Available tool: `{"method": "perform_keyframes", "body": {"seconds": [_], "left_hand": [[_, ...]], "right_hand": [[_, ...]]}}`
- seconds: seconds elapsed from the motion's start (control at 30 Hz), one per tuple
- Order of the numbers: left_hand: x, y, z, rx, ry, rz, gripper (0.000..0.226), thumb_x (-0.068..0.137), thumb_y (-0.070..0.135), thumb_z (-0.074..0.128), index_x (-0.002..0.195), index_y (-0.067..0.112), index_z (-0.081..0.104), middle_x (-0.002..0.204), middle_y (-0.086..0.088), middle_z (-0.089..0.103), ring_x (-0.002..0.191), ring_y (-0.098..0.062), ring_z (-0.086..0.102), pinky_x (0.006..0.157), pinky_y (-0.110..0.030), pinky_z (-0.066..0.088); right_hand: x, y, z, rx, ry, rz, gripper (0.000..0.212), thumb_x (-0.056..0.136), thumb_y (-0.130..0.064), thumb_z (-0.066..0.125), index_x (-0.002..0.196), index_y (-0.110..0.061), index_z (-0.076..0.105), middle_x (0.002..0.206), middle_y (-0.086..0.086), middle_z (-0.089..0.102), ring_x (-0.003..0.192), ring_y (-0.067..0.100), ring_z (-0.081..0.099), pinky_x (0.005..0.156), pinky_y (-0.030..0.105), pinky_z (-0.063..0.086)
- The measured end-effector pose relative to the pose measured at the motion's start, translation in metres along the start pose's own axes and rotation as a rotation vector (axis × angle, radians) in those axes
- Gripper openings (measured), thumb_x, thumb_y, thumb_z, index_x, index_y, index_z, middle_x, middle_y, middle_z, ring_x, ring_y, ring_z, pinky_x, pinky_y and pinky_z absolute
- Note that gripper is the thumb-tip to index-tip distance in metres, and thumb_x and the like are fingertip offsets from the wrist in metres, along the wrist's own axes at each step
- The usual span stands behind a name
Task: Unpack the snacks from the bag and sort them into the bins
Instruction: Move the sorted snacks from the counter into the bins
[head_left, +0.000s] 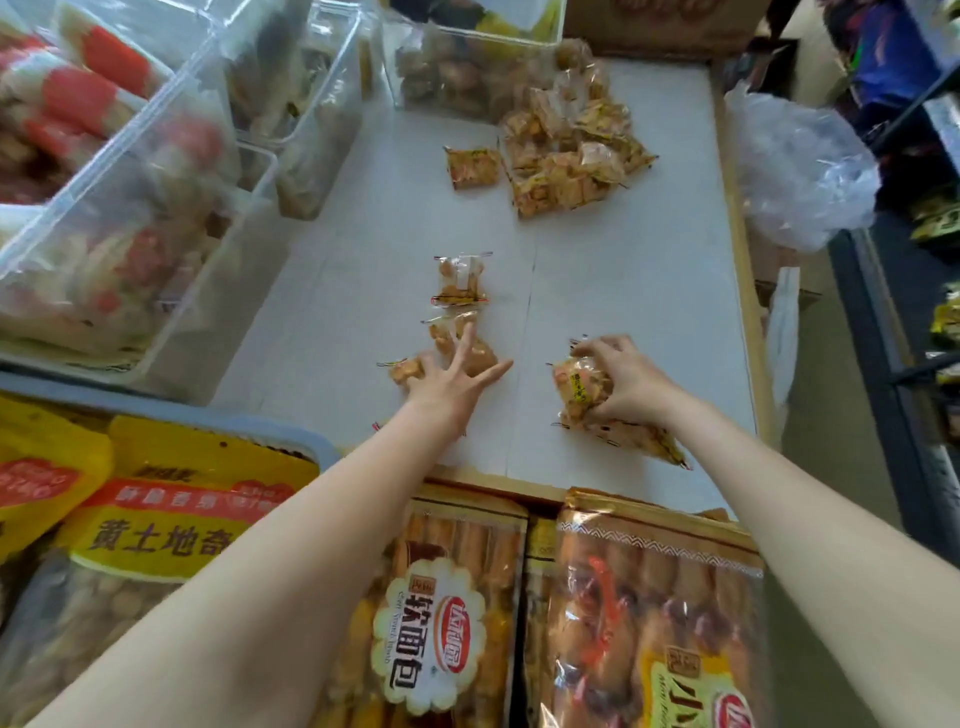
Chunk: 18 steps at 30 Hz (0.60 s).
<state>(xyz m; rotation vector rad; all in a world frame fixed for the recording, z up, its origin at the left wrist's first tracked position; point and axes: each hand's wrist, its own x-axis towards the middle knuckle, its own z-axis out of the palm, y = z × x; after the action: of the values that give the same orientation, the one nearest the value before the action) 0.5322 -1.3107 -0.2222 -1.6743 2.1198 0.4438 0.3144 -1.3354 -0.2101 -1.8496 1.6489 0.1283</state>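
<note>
Near the middle of the frame, the left hand (451, 376) lay with straight, spread fingers (466, 340) over a few small clear-wrapped snack packets (460, 340) on the white table (649, 270), pressing or raking them rather than clasping any. Just to its right, the right hand (623, 376) had its fingers curled round a bunch of orange-and-yellow packets (582, 389), some of them trailing out toward the lower right. One more clear packet (460, 280) lay just above the left hand, and a bigger heap of yellow packets (566, 150) sat near the top centre, beside a clear bin (467, 73) holding brownish snacks. More clear bins (130, 208) filled the upper left, and a crumpled plastic bag (800, 171) rested at the table's right edge. The step looked like gathering loose packets by kind; doing it well probably meant sweeping the clear-wrapped ones together before closing the fingers, keeping the two kinds apart, and tightening the right grasp so the trailing packets would not drop on the way to a bin.
</note>
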Motion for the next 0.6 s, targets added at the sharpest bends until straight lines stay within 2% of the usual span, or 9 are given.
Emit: {"method": "perform_keyframes", "body": {"seconds": [0.1, 0.2, 0.33, 0.47, 0.6], "left_hand": [[0.012, -0.002, 0.000, 0.015, -0.086, -0.045, 0.102, 0.085, -0.001, 0.056, 0.143, 0.051, -0.010, 0.147, -0.002, -0.041, 0.134, -0.059, -0.004, 0.092, -0.054, 0.047], [0.022, -0.007, 0.003, 0.002, -0.132, -0.091, 0.105, 0.083, 0.005, 0.061, 0.142, 0.053, -0.011, 0.144, -0.004, -0.045, 0.133, -0.060, -0.009, 0.090, -0.053, 0.049], [0.037, -0.011, 0.001, -0.033, -0.159, -0.089, 0.105, 0.079, 0.007, 0.068, 0.143, 0.053, -0.001, 0.149, -0.007, -0.036, 0.135, -0.057, 0.003, 0.088, -0.051, 0.049], [0.042, -0.006, 0.002, -0.039, -0.058, -0.074, 0.081, 0.080, 0.007, 0.067, 0.141, 0.040, 0.025, 0.154, -0.013, -0.008, 0.128, -0.047, 0.023, 0.084, -0.048, 0.050], [0.035, -0.002, 0.005, -0.009, 0.130, -0.051, 0.052, 0.088, 0.002, 0.055, 0.134, 0.021, 0.040, 0.144, -0.010, 0.023, 0.116, -0.037, 0.038, 0.078, -0.041, 0.050]], "right_hand": [[0.012, -0.005, 0.018, -0.102, -0.050, 0.086, 0.093, 0.066, -0.028, 0.083, 0.143, -0.036, 0.030, 0.156, 0.007, -0.014, 0.140, 0.048, 0.004, 0.113, 0.048, 0.019], [0.018, -0.008, 0.022, -0.115, -0.079, 0.157, 0.096, 0.066, -0.033, 0.083, 0.143, -0.041, 0.026, 0.151, 0.004, -0.033, 0.137, 0.054, -0.004, 0.109, 0.053, 0.026], [0.025, -0.004, 0.024, -0.118, -0.113, 0.167, 0.100, 0.061, -0.039, 0.085, 0.143, -0.039, 0.026, 0.153, 0.007, -0.029, 0.136, 0.055, 0.011, 0.108, 0.051, 0.032], [0.026, -0.008, 0.026, -0.124, -0.069, 0.151, 0.096, 0.060, -0.034, 0.086, 0.139, -0.032, 0.032, 0.154, 0.011, -0.012, 0.129, 0.054, 0.023, 0.101, 0.046, 0.039], [0.018, -0.009, 0.028, -0.063, 0.021, 0.151, 0.092, 0.064, -0.027, 0.084, 0.140, -0.028, 0.032, 0.151, 0.011, 0.000, 0.126, 0.048, 0.029, 0.092, 0.044, 0.043]]}}
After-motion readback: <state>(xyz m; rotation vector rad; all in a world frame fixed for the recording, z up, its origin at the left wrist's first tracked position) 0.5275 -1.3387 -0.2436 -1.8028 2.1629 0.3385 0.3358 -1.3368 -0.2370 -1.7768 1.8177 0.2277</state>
